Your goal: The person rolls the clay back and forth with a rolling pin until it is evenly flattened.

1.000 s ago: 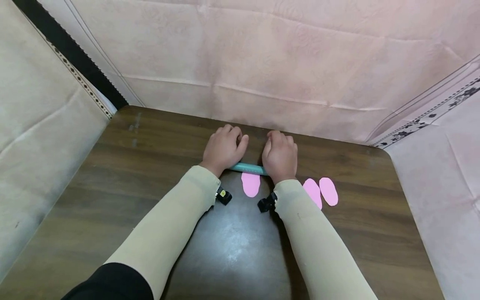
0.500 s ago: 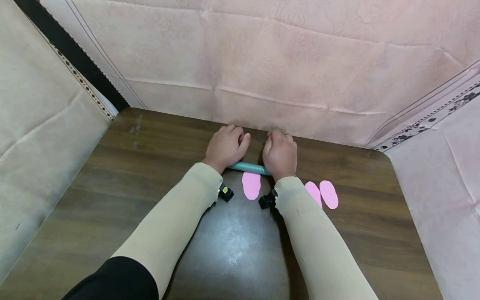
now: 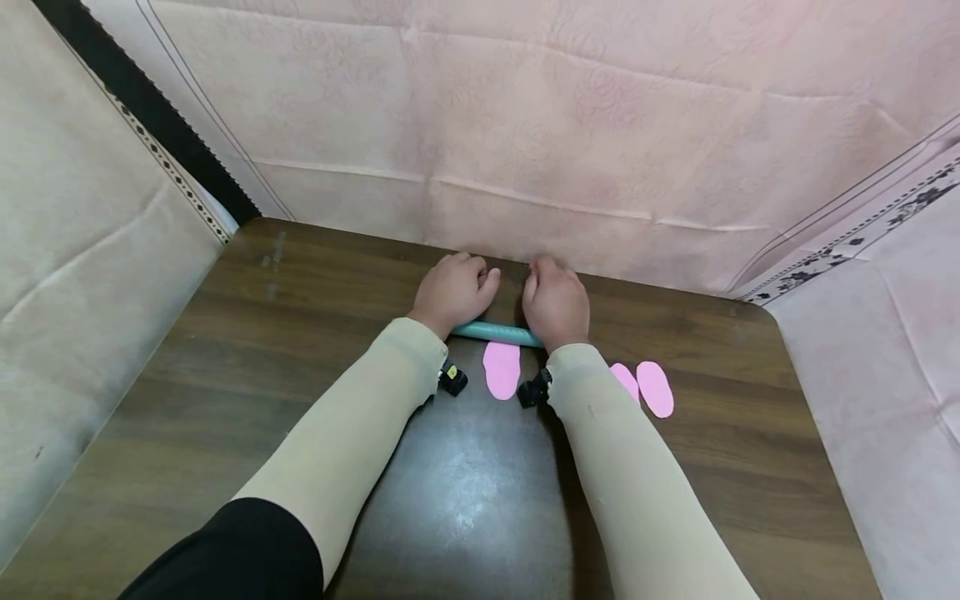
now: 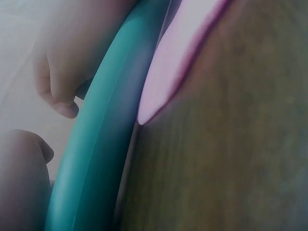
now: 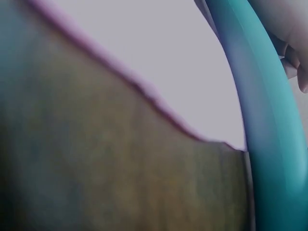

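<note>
A teal rod (image 3: 498,333), perhaps a rolling pin, lies crosswise on the table between my wrists. The left hand (image 3: 453,292) is over its left part, fingers pointing away and bent, thumb apart. My right hand (image 3: 557,305) lies over the right part, fingers bent forward beyond the rod. Both palms seem to rest on it, but their undersides are hidden. A thin pink oval piece (image 3: 502,372) extends toward me from under the rod. In the left wrist view, fingers show beyond the rod (image 4: 98,130); the right wrist view shows the pink sheet's edge against it.
Two more flat pink ovals lie to the right, one (image 3: 656,389) in full view and one (image 3: 625,379) partly behind the right sleeve. The brown wooden table (image 3: 720,467) has pale cloth (image 3: 495,125) hanging at its back and sides.
Both hands stay at the rod, with only slight movement. The right hand has shifted a little to the left. The pink pieces look unmoved on the table.
</note>
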A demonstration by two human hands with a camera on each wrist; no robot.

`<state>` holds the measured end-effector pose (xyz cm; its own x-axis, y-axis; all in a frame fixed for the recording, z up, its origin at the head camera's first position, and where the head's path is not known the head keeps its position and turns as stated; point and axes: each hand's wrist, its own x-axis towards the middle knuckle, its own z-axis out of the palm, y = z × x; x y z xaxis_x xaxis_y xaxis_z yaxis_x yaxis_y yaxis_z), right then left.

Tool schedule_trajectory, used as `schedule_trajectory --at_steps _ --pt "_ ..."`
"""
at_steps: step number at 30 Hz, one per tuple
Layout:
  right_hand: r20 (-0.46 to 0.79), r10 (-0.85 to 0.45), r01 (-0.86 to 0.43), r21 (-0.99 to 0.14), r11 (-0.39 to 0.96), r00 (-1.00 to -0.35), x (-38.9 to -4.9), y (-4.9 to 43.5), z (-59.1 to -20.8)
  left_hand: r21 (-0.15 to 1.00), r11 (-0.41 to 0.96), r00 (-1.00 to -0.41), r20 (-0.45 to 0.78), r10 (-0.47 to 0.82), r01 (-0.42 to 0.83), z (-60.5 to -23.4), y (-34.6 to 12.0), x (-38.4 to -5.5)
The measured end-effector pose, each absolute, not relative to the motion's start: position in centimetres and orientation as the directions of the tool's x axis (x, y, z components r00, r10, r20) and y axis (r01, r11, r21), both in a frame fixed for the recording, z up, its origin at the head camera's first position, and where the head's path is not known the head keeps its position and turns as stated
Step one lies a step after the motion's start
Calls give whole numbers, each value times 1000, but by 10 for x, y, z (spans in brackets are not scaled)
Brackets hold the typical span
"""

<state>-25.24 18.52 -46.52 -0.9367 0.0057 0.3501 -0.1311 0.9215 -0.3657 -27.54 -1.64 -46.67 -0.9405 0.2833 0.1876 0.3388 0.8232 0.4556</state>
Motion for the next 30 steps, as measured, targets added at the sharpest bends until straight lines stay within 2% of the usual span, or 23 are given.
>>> schedule_trajectory --at_steps 8,14,19,25,30 --pt "295 -32 -130 -321 938 -955 -247 185 -473 397 853 -940 171 295 340 -469 -17 -269" --pt "194 -51 -106 -283 953 -980 -239 185 -474 371 896 -967 24 252 243 -470 -16 -260" --pt "102 -70 -97 -296 950 -992 -229 184 -468 367 906 -963 -85 257 210 -470 -15 -253" --pt "8 -74 -72 -322 944 -997 -214 182 -464 375 903 -947 -151 284 210 -468 -16 -238" --pt "-21 -80 -69 -326 943 -997 -202 179 -464 379 898 -935 -176 308 224 -467 -21 -225"
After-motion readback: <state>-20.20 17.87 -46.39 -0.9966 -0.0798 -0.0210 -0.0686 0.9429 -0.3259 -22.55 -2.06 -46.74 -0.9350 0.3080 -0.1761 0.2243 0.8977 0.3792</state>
